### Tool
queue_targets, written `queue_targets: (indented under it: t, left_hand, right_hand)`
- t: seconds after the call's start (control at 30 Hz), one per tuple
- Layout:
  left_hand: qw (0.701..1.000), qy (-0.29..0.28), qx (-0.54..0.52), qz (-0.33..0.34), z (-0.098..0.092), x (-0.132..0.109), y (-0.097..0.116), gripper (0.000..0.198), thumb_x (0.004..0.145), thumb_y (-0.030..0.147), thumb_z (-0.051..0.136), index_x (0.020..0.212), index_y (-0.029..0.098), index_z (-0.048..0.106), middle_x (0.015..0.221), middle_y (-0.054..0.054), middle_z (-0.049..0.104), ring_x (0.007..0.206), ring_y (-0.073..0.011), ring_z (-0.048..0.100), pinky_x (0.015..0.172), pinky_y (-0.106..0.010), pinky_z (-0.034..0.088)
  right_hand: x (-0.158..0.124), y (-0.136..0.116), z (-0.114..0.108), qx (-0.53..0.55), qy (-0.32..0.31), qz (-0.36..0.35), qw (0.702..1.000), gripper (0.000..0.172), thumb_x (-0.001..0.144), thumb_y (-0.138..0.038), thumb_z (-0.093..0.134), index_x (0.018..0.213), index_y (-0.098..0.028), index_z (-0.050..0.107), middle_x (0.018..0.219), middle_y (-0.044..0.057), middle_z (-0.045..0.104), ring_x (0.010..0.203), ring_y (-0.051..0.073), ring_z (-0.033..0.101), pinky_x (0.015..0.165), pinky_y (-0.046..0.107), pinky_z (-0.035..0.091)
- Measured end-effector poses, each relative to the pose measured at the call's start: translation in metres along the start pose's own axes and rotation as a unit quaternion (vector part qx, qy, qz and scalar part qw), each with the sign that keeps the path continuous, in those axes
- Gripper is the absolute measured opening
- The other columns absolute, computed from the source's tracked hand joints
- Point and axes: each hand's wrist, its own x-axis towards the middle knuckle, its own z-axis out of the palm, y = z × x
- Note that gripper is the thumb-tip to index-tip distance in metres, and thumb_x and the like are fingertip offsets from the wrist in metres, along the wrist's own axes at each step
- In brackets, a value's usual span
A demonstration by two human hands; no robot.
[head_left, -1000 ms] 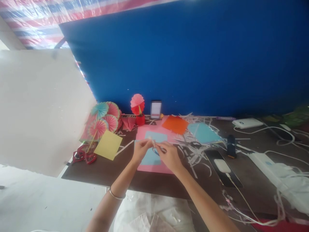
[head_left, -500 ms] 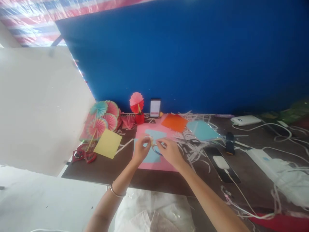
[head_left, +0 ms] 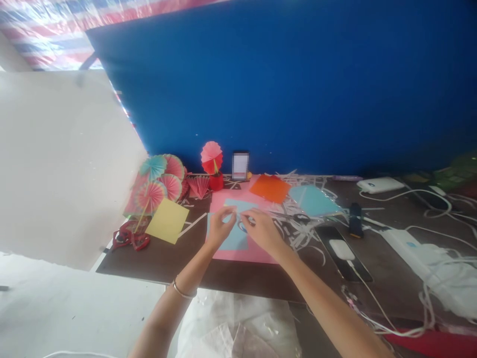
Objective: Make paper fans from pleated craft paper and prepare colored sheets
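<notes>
My left hand (head_left: 221, 226) and my right hand (head_left: 263, 229) are raised close together over light blue paper (head_left: 234, 242), which lies on a larger pink sheet (head_left: 257, 254). On each hand, thumb and fingertips are pinched together. Whatever the left fingertips hold is too small to make out. By the right fingertips shows a small dark-blue and white ring-shaped thing (head_left: 242, 226), partly hidden; whether the hand grips it or it lies on the paper is unclear. Scissors (head_left: 298, 218) rest just beyond the right hand among white paper strips (head_left: 303, 231).
At left are yellow paper (head_left: 167, 220), folded paper fans (head_left: 164, 181) and a red strappy thing (head_left: 130, 237). Orange paper (head_left: 270, 188) and a light blue paper pack (head_left: 315, 200) lie behind. A phone (head_left: 359, 266), a power strip (head_left: 406, 248) and cables occupy the right.
My fingertips have drawn slightly apart. The yellowish bit that showed between them is no longer visible, and the blue-edged ring shows smaller and higher, by the right fingers.
</notes>
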Motion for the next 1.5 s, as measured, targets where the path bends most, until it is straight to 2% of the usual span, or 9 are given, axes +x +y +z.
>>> queue_targets:
  t: [0.27, 0.47, 0.67, 1.03, 1.23, 1.4, 1.5]
  left_hand:
    - [1.0, 0.009, -0.012, -0.021, 0.001, 0.001, -0.01, 0.019, 0.075, 0.027, 0.059, 0.089, 0.017, 0.068, 0.09, -0.008, 0.07, 0.082, -0.0187, 0.065, 0.077, -0.031, 0.051]
    - [0.995, 0.008, 0.094, 0.032, -0.005, 0.003, -0.012, 0.02, 0.076, 0.024, 0.057, 0.091, 0.023, 0.069, 0.093, -0.006, 0.07, 0.086, -0.0207, 0.065, 0.083, -0.036, 0.049]
    - [0.981, -0.033, 0.166, 0.091, -0.012, 0.007, -0.017, 0.024, 0.079, 0.018, 0.052, 0.096, 0.025, 0.068, 0.099, -0.004, 0.069, 0.092, -0.0203, 0.064, 0.084, -0.036, 0.049]
    - [0.976, -0.089, 0.178, 0.094, -0.023, 0.011, -0.019, 0.033, 0.077, 0.012, 0.05, 0.102, 0.027, 0.066, 0.097, -0.002, 0.069, 0.086, -0.018, 0.065, 0.081, -0.032, 0.049]
    - [0.981, -0.062, 0.171, 0.063, -0.022, 0.011, -0.02, 0.03, 0.075, 0.015, 0.054, 0.1, 0.024, 0.067, 0.086, -0.002, 0.071, 0.074, -0.0165, 0.065, 0.076, -0.029, 0.05]
    - [0.989, -0.031, 0.143, 0.009, -0.016, 0.009, -0.02, 0.029, 0.073, 0.018, 0.058, 0.1, 0.025, 0.067, 0.091, -0.004, 0.071, 0.077, -0.0196, 0.067, 0.075, -0.031, 0.051]
    - [0.995, -0.013, 0.098, -0.032, -0.012, 0.007, -0.019, 0.03, 0.071, 0.02, 0.062, 0.1, 0.025, 0.067, 0.094, -0.004, 0.07, 0.079, -0.0217, 0.067, 0.074, -0.032, 0.051]
  right_hand:
    - [0.001, -0.003, -0.004, -0.023, -0.022, -0.001, 0.999, 0.02, 0.083, -0.019, 0.044, 0.079, -0.019, 0.064, 0.077, 0.004, 0.064, 0.07, 0.015, 0.057, 0.069, 0.026, 0.042]
    - [0.003, -0.004, -0.006, -0.058, -0.046, 0.006, 0.997, 0.021, 0.083, -0.018, 0.043, 0.079, -0.02, 0.064, 0.077, 0.004, 0.063, 0.072, 0.015, 0.056, 0.067, 0.025, 0.04]
    - [0.006, -0.005, -0.008, -0.082, -0.077, 0.012, 0.994, 0.02, 0.082, -0.016, 0.044, 0.074, -0.02, 0.062, 0.077, 0.004, 0.062, 0.071, 0.014, 0.055, 0.062, 0.023, 0.037]
    - [0.025, -0.002, -0.017, -0.124, -0.107, -0.027, 0.986, 0.023, 0.08, -0.014, 0.044, 0.065, -0.018, 0.062, 0.071, 0.005, 0.061, 0.067, 0.015, 0.054, 0.058, 0.024, 0.035]
    - [0.033, -0.005, -0.022, -0.12, -0.13, -0.039, 0.983, 0.025, 0.078, -0.012, 0.043, 0.064, -0.018, 0.062, 0.069, 0.005, 0.06, 0.062, 0.015, 0.053, 0.055, 0.024, 0.034]
    - [0.026, -0.014, -0.021, -0.084, -0.134, -0.021, 0.987, 0.027, 0.078, -0.012, 0.043, 0.054, -0.019, 0.055, 0.063, 0.002, 0.057, 0.06, 0.014, 0.052, 0.054, 0.024, 0.033]
    - [0.019, -0.018, -0.018, -0.082, -0.118, -0.003, 0.99, 0.025, 0.078, -0.013, 0.045, 0.056, -0.019, 0.055, 0.066, 0.002, 0.056, 0.065, 0.014, 0.052, 0.055, 0.023, 0.033]
